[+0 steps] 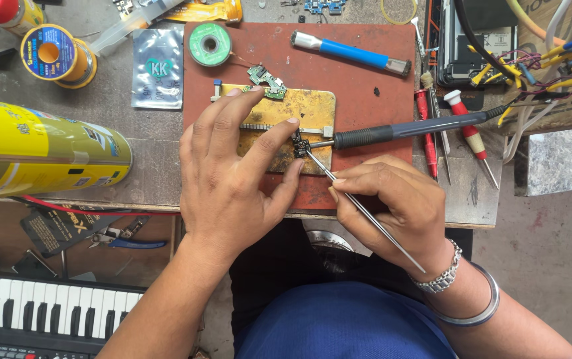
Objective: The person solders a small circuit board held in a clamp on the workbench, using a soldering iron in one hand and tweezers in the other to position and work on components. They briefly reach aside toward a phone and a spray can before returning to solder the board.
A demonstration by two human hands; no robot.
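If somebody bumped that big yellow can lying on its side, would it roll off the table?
Probably it would roll: the big yellow cylindrical spray can lies on its round side, near the grey worktop's front edge. Its smooth, shiny surface may be slippery. It looks bulky; its weight cannot be told.

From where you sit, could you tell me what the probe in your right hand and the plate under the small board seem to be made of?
The probe looks like bare polished steel: thin, silvery, glinting. The plate looks like brass-coloured metal, dull, stained dark in patches.
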